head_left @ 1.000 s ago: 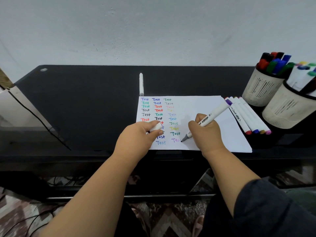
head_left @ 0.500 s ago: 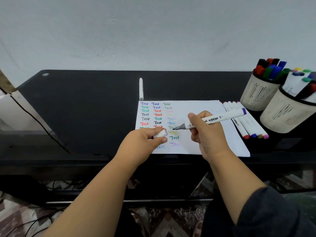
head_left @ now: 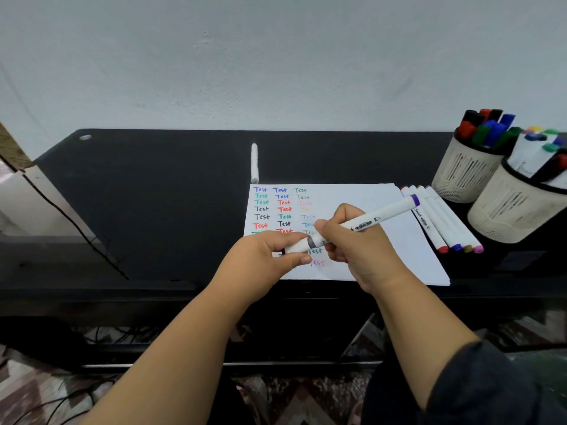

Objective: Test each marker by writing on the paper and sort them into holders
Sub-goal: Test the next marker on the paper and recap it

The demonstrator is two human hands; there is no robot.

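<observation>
Since half a second ago I've seen the left hand (head_left: 270,259) bring its pinched white cap (head_left: 297,246) onto the white purple-ended marker (head_left: 365,223) gripped by the right hand (head_left: 359,246) above the lettered white paper sheet (head_left: 399,240); a misaligned push could smear ink on fingers.

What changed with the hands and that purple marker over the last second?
The right hand lifted the purple marker off the paper and swung its tip toward the left hand, which pushed the cap onto it. Both grips held. The four markers lying beside the paper, the lone white marker and both holders stayed put.
</observation>
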